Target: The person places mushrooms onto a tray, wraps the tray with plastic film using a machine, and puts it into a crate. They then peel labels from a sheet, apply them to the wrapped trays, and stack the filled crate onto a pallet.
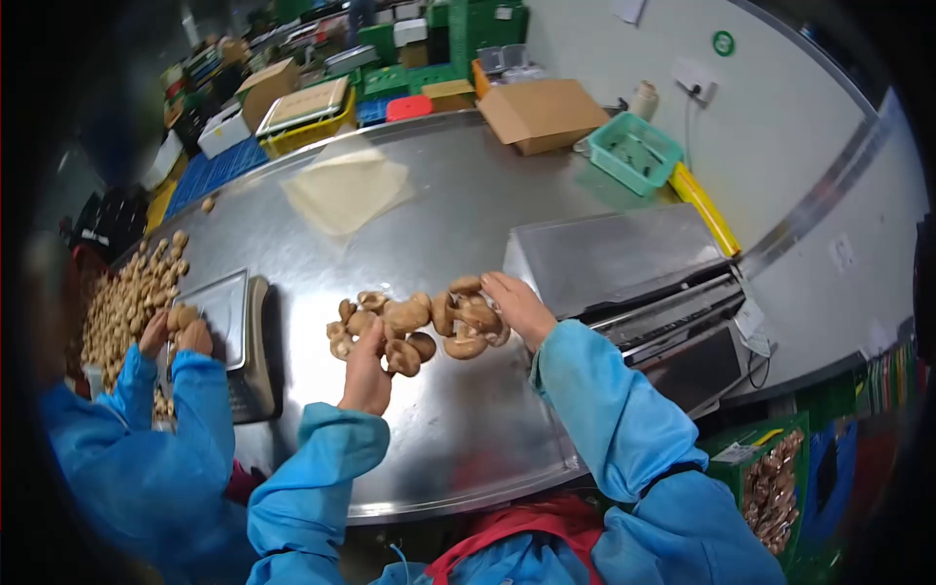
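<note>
Brown mushrooms (407, 314) form a loose group on the steel table (439, 429), in front of me. My left hand (367, 372) is at the near left side of the group, its fingers against some of the mushrooms and its thumb side toward the middle. At the right end, my right hand (519, 308) lies beside another cluster of mushrooms (472, 320), fingers extended and touching its edge. Both hands are open, cupped around the mushrooms from either side. Blue sleeves cover both forearms.
At the left, a co-worker's hands (178, 334) hold mushrooms beside a scale (255, 341) and a large mushroom pile (127, 302). A steel machine (624, 263) stands at the right. Further back are a paper sheet (346, 185), a cardboard box (541, 112) and a green basket (634, 151).
</note>
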Demonstrator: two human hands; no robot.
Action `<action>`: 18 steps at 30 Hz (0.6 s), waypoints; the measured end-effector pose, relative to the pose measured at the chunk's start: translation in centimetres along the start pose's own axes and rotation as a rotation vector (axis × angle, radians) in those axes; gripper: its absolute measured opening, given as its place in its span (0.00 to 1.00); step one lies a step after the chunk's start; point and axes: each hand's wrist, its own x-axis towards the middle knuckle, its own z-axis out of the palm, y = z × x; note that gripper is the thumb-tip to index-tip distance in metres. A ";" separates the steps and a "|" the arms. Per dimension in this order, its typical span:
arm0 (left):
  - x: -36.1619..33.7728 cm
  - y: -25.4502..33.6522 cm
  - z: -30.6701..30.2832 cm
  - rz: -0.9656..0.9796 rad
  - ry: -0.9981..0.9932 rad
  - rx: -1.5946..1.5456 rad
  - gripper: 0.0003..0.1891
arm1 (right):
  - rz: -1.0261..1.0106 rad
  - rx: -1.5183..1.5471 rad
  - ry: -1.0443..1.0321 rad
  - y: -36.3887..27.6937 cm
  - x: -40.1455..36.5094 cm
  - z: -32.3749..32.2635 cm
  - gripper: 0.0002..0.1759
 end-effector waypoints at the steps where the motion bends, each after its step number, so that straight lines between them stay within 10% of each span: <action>1: 0.3 1.0 1.5 0.018 -0.052 0.018 0.18 | -0.007 0.020 0.009 -1.3 -0.5 -1.2 0.21; 9: 5.7 -3.3 18.9 -0.008 -0.144 0.056 0.15 | 0.063 -0.080 0.273 -2.3 -1.0 -18.9 0.28; 14: 6.3 -7.3 28.1 -0.144 -0.090 0.057 0.38 | 0.154 -0.094 0.290 0.4 -0.1 -28.8 0.30; 18: 4.9 -8.0 29.9 -0.154 -0.051 0.136 0.37 | 0.231 -0.061 0.200 1.9 -1.3 -33.0 0.30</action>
